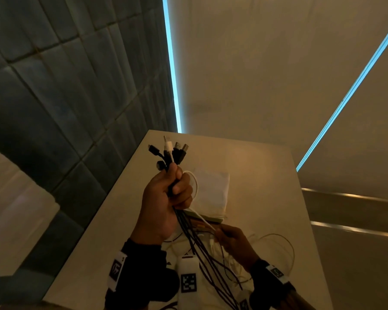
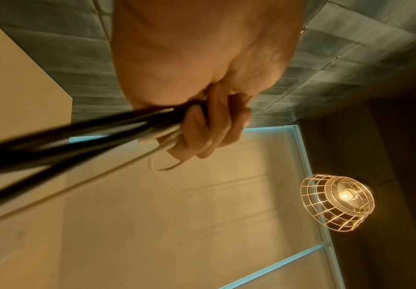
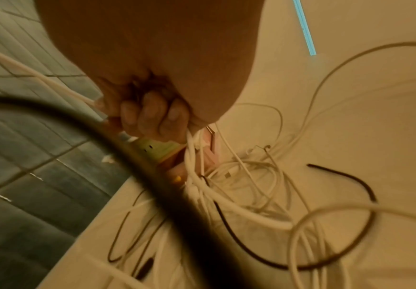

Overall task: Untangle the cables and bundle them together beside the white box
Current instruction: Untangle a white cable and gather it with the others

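Note:
My left hand (image 1: 173,189) is raised above the table and grips a bundle of cables (image 1: 169,153), mostly black with one white, their plugs sticking up past the fist. In the left wrist view the fingers (image 2: 216,129) curl round the dark cables (image 2: 78,140). Lower right, my right hand (image 1: 224,234) pinches the white cable (image 1: 203,218) that runs down from the left fist; its fingers (image 3: 152,117) curl round white cable (image 3: 192,156). The white box (image 1: 213,193) lies on the table behind the hands. Loose white and black cables (image 3: 263,195) lie tangled below.
The beige table (image 1: 267,175) runs away from me; a dark tiled wall (image 1: 65,97) borders its left edge. A green-and-pink flat object (image 1: 208,219) lies under the white box's near edge. A caged lamp (image 2: 338,201) hangs overhead.

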`<state>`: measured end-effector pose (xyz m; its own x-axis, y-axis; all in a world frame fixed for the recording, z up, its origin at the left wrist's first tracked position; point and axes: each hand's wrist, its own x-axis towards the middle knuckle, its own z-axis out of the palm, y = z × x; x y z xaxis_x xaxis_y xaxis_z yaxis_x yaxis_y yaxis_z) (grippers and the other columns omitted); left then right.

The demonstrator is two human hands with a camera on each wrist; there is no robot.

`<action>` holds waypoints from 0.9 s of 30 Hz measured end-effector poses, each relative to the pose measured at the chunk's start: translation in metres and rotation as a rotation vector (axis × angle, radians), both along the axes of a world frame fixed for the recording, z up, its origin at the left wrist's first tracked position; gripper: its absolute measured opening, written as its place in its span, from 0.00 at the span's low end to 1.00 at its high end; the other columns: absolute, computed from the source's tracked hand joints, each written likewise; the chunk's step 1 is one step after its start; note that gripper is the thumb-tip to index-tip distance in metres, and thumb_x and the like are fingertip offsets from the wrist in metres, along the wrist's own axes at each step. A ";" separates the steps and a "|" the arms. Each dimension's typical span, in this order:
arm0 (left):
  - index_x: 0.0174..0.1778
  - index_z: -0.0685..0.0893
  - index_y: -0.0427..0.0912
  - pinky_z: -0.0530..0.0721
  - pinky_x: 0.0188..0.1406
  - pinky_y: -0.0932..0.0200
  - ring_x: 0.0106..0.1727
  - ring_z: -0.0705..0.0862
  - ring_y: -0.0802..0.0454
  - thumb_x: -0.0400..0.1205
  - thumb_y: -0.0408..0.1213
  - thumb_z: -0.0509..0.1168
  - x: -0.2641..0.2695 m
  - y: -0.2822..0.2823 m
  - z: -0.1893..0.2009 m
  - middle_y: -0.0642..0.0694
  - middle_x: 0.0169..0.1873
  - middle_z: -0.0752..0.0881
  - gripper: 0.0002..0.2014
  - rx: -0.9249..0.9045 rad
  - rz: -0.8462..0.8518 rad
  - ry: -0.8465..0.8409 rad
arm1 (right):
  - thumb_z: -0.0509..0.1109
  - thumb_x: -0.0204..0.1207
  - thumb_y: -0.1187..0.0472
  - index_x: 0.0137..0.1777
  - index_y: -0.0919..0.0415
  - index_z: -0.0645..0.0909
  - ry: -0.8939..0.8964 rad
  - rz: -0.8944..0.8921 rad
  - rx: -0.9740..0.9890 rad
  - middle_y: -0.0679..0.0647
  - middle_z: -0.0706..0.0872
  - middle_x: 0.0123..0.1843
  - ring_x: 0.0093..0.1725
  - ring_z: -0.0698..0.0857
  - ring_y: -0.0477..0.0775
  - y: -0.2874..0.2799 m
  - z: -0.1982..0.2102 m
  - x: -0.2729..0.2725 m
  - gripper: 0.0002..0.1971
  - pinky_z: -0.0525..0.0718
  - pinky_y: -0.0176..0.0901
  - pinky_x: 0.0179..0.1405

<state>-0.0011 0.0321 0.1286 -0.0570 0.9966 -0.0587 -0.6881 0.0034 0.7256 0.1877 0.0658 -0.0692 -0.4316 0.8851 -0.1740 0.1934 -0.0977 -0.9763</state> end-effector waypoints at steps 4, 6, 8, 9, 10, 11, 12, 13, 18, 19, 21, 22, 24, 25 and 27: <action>0.34 0.71 0.42 0.59 0.15 0.66 0.17 0.59 0.61 0.86 0.42 0.51 -0.003 0.000 -0.002 0.55 0.19 0.64 0.15 -0.005 0.061 -0.052 | 0.63 0.84 0.64 0.29 0.53 0.80 -0.098 -0.009 -0.035 0.43 0.74 0.21 0.23 0.70 0.40 -0.002 -0.017 0.007 0.19 0.68 0.32 0.25; 0.34 0.71 0.42 0.59 0.15 0.67 0.17 0.59 0.62 0.86 0.42 0.51 -0.004 0.000 -0.003 0.55 0.19 0.63 0.16 -0.022 0.090 -0.072 | 0.63 0.83 0.64 0.31 0.56 0.81 -0.133 -0.028 -0.076 0.44 0.74 0.22 0.24 0.70 0.41 -0.003 -0.020 0.010 0.18 0.68 0.31 0.24; 0.33 0.71 0.42 0.59 0.14 0.67 0.16 0.59 0.62 0.85 0.42 0.51 -0.004 0.000 -0.003 0.55 0.19 0.63 0.15 -0.035 0.113 -0.066 | 0.62 0.83 0.65 0.36 0.65 0.82 -0.139 -0.057 -0.118 0.48 0.74 0.25 0.23 0.70 0.41 -0.005 -0.020 0.013 0.14 0.67 0.30 0.22; 0.33 0.71 0.42 0.59 0.15 0.67 0.16 0.59 0.62 0.85 0.42 0.52 -0.004 0.000 -0.003 0.55 0.19 0.63 0.14 -0.041 0.121 -0.052 | 0.62 0.83 0.66 0.38 0.69 0.82 -0.141 -0.070 -0.128 0.50 0.74 0.25 0.22 0.70 0.41 -0.005 -0.018 0.013 0.13 0.67 0.30 0.21; 0.33 0.71 0.42 0.58 0.15 0.66 0.16 0.59 0.62 0.84 0.42 0.53 -0.004 -0.001 -0.003 0.55 0.19 0.63 0.13 -0.048 0.130 -0.029 | 0.63 0.82 0.67 0.38 0.71 0.82 -0.144 -0.088 -0.129 0.50 0.74 0.24 0.22 0.71 0.42 -0.005 -0.017 0.013 0.12 0.67 0.31 0.21; 0.34 0.70 0.42 0.57 0.16 0.66 0.17 0.58 0.61 0.83 0.42 0.54 -0.004 -0.001 -0.004 0.54 0.19 0.64 0.13 -0.059 0.142 0.005 | 0.64 0.81 0.67 0.38 0.70 0.82 -0.150 -0.119 -0.116 0.49 0.74 0.24 0.23 0.71 0.43 -0.005 -0.015 0.013 0.12 0.68 0.31 0.21; 0.34 0.70 0.42 0.57 0.17 0.65 0.17 0.59 0.61 0.84 0.42 0.54 -0.004 0.000 -0.005 0.54 0.19 0.65 0.13 -0.077 0.155 0.051 | 0.66 0.80 0.66 0.37 0.68 0.83 -0.152 -0.164 -0.100 0.48 0.75 0.23 0.24 0.72 0.45 -0.003 -0.010 0.012 0.11 0.68 0.32 0.22; 0.34 0.71 0.43 0.56 0.18 0.64 0.17 0.59 0.60 0.85 0.41 0.53 -0.003 0.000 -0.006 0.53 0.20 0.66 0.14 -0.101 0.170 0.106 | 0.68 0.79 0.65 0.36 0.67 0.82 -0.125 -0.218 -0.101 0.48 0.75 0.23 0.25 0.71 0.47 -0.001 -0.001 0.011 0.10 0.68 0.34 0.21; 0.38 0.71 0.42 0.63 0.16 0.66 0.17 0.67 0.57 0.89 0.41 0.50 0.004 0.005 -0.018 0.47 0.22 0.81 0.15 -0.273 0.237 0.396 | 0.68 0.78 0.70 0.40 0.69 0.79 0.309 -0.233 -0.077 0.53 0.74 0.26 0.23 0.69 0.47 0.013 0.093 -0.016 0.05 0.67 0.36 0.20; 0.39 0.71 0.42 0.64 0.16 0.66 0.17 0.69 0.57 0.90 0.41 0.50 0.007 0.005 -0.019 0.46 0.23 0.84 0.14 -0.295 0.243 0.428 | 0.68 0.77 0.71 0.41 0.71 0.79 0.380 -0.178 -0.029 0.55 0.74 0.26 0.24 0.69 0.47 0.014 0.113 -0.022 0.04 0.66 0.35 0.20; 0.40 0.71 0.42 0.67 0.17 0.65 0.18 0.73 0.55 0.90 0.41 0.50 0.011 0.004 -0.017 0.44 0.25 0.88 0.14 -0.316 0.254 0.449 | 0.68 0.77 0.71 0.42 0.73 0.79 0.493 -0.042 0.071 0.56 0.76 0.27 0.24 0.70 0.48 0.009 0.147 -0.033 0.04 0.67 0.34 0.22; 0.41 0.73 0.41 0.69 0.19 0.63 0.19 0.75 0.54 0.90 0.41 0.50 0.011 0.003 -0.013 0.44 0.26 0.88 0.14 -0.320 0.260 0.437 | 0.68 0.77 0.72 0.41 0.72 0.79 0.522 0.023 0.094 0.54 0.78 0.26 0.24 0.72 0.46 0.005 0.160 -0.036 0.04 0.70 0.34 0.23; 0.45 0.78 0.39 0.75 0.27 0.58 0.24 0.79 0.52 0.89 0.42 0.51 0.010 0.001 -0.007 0.43 0.27 0.88 0.15 -0.312 0.259 0.351 | 0.66 0.77 0.76 0.40 0.70 0.80 0.540 0.139 0.093 0.49 0.82 0.25 0.23 0.76 0.43 -0.002 0.172 -0.040 0.06 0.75 0.33 0.26; 0.43 0.79 0.38 0.78 0.29 0.56 0.26 0.81 0.50 0.89 0.43 0.52 0.008 0.000 -0.003 0.42 0.28 0.87 0.16 -0.287 0.244 0.267 | 0.67 0.77 0.76 0.39 0.69 0.80 0.534 0.181 0.089 0.48 0.82 0.25 0.23 0.76 0.42 -0.004 0.172 -0.041 0.06 0.75 0.33 0.26; 0.37 0.76 0.41 0.80 0.32 0.54 0.29 0.80 0.47 0.88 0.44 0.53 0.005 -0.002 0.004 0.42 0.26 0.80 0.17 -0.211 0.197 0.059 | 0.70 0.74 0.72 0.38 0.68 0.82 0.500 0.210 0.057 0.51 0.81 0.25 0.22 0.75 0.44 -0.007 0.163 -0.043 0.05 0.73 0.33 0.26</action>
